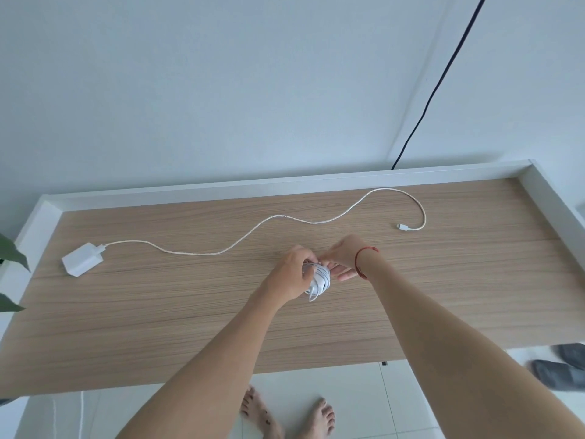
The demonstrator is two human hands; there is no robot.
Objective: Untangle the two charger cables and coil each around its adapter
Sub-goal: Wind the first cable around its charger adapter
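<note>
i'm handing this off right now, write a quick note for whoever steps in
Left hand: holds the wrapped charger bundle just above the table.
Right hand: fingers at the bundle's top, tucking the cable end.
Done: cables are untangled; the first cable is nearly all coiled around its adapter, with a short loop hanging below.
Left: finish that tuck, then coil the second cable, lying stretched out across the table, around its adapter at the left end.

Both arms stretched forward, left hand (292, 274) clenched, right hand (343, 259) pinching beside it, fingertips nearly meeting
</note>
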